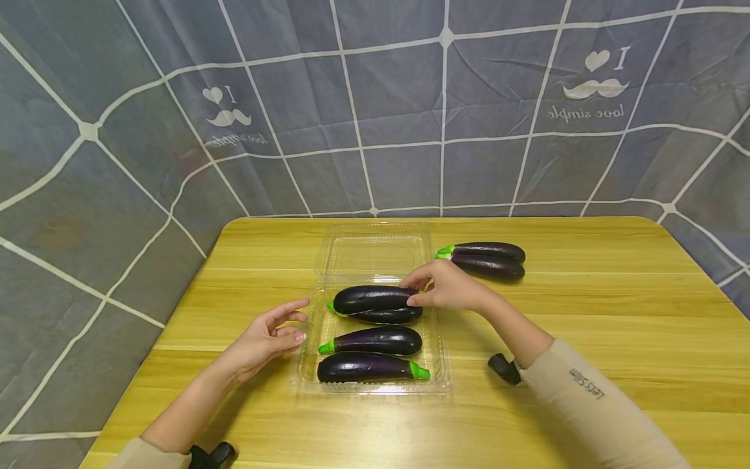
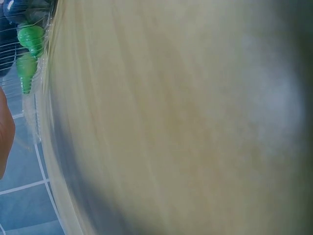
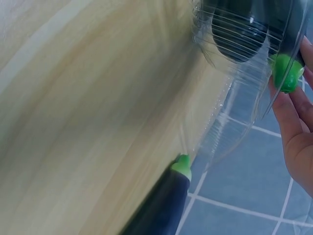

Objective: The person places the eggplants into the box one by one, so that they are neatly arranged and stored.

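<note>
My right hand (image 1: pixel 448 284) pinches the right end of a dark eggplant (image 1: pixel 369 298) lying on another eggplant (image 1: pixel 387 316) at the back of the clear plastic box (image 1: pixel 442 365). In the right wrist view, fingers of the right hand (image 3: pixel 298 127) touch a green stem end (image 3: pixel 287 73) beside the box wall. Two eggplants lie further forward inside, the nearer one (image 1: pixel 363 367) with its stem to the right, the other (image 1: pixel 381 341) to the left. My left hand (image 1: pixel 260 342), fingers loosely bent, is at the box's left side, holding nothing; the left wrist view shows only its edge (image 2: pixel 6 132).
The box's open lid (image 1: pixel 375 254) lies behind it, toward the back of the wooden table (image 1: pixel 615 312). Two more eggplants (image 1: pixel 489 258) lie side by side at the back right, next to the lid. A grey tiled-pattern curtain (image 1: pixel 398 111) hangs behind the table.
</note>
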Demonstrator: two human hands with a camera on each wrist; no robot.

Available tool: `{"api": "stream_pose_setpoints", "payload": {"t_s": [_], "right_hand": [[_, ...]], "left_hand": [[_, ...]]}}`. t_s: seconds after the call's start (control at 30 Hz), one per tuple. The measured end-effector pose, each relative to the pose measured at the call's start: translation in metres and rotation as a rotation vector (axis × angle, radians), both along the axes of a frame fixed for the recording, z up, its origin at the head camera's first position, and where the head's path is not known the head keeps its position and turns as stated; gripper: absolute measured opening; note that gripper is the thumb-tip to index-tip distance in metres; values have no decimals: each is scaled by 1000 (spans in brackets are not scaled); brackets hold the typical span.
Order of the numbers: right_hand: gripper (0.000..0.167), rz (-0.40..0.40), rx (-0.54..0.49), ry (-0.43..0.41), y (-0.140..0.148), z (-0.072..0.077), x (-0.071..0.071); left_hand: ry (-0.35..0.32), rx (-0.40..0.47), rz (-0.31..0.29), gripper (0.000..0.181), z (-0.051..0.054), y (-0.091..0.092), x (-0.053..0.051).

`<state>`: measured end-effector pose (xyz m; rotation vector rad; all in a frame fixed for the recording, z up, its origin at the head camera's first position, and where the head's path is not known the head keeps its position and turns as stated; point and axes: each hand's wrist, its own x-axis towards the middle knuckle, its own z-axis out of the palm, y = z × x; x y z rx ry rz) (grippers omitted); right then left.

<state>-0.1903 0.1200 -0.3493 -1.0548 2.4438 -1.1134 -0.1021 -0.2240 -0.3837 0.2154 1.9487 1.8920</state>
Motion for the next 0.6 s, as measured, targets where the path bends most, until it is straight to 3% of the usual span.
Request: {"api": "stream_pose_setpoints", "payload": {"t_s": [0.6], "right_hand": [[26, -6, 4, 20, -7, -4, -1]], "left_hand": [[5, 15, 0, 67, -1, 0, 0]]}}
